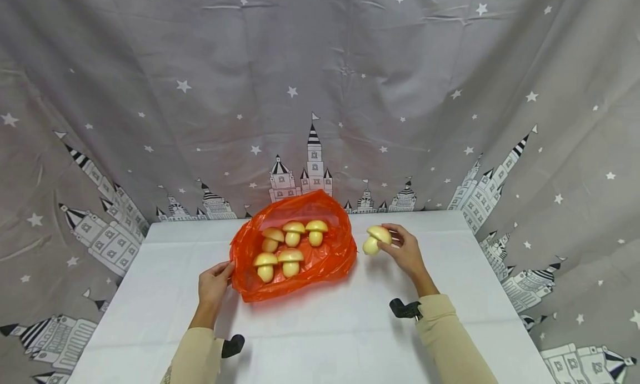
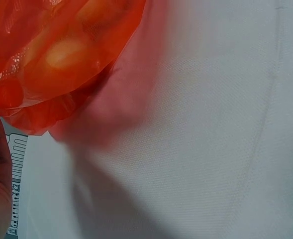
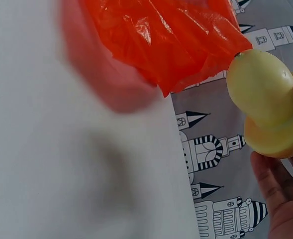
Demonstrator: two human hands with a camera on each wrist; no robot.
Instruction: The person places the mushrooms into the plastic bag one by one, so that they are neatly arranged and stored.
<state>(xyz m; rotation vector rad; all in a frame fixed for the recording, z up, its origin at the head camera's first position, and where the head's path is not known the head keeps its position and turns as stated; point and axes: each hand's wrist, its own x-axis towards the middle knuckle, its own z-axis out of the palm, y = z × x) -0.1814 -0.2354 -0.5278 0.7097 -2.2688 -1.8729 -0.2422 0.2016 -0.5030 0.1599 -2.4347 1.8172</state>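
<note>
A red plastic bag (image 1: 310, 287) lies with its mouth wide, and several yellow toy mushrooms (image 1: 291, 262) sit inside it. My left hand (image 1: 213, 287) pinches the bag's left rim between thumb and fingers. To the right of the bag, my right hand (image 1: 404, 253) grips another yellow mushroom (image 1: 378, 237) by its cap, held above the table. In the right wrist view the pale stem of this mushroom (image 3: 260, 87) points toward the bag (image 3: 186, 45). The left wrist view shows the bag's side (image 2: 51, 64) with mushrooms showing dimly through the plastic.
The white-covered table (image 1: 320, 339) carries the bag near its far edge. Behind and on both sides hangs a grey curtain (image 1: 300, 56) printed with stars and castles. A black wrist camera mount (image 1: 405, 309) sticks out from the right sleeve, another (image 1: 233, 346) from the left.
</note>
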